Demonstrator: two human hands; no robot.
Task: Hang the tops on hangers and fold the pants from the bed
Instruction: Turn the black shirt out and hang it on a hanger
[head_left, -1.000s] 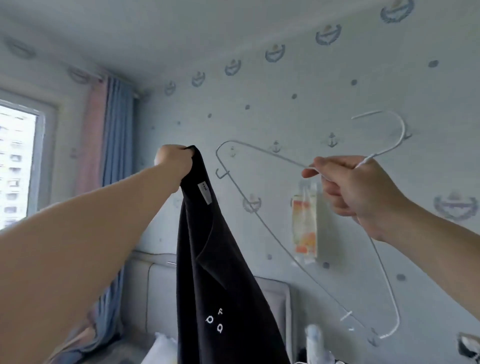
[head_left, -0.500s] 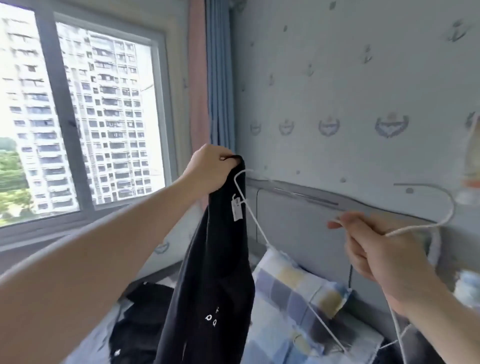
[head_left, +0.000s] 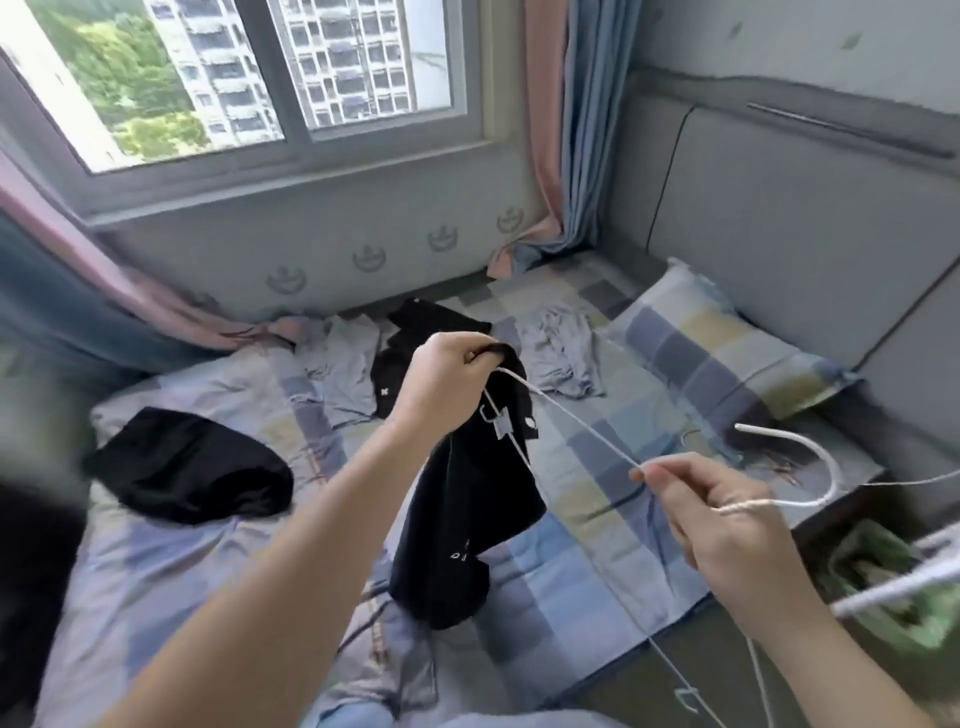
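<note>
Over bed (head_left: 597, 530): black top (head_left: 467, 499), hanger (head_left: 571, 422); pillow (head_left: 717, 353), grey garments (head_left: 561, 353) beyond.

Daylight comes in through the window (head_left: 291, 73) at the upper left; the glass is bright, with a washed-out white strip on its left side; the room is lit softly and evenly, with only faint, diffuse shadows across the bed (head_left: 571, 525); the black top (head_left: 467, 493) reads as almost flat black with little fold detail; wide-angle distortion bends the window frame and the headboard (head_left: 779, 208); the left edge and lower-left corner are dark and smeared; the thin white hanger (head_left: 587, 426) is fairly crisp at centre, while the white bars (head_left: 883, 587) at the lower right edge are blurred.
</note>
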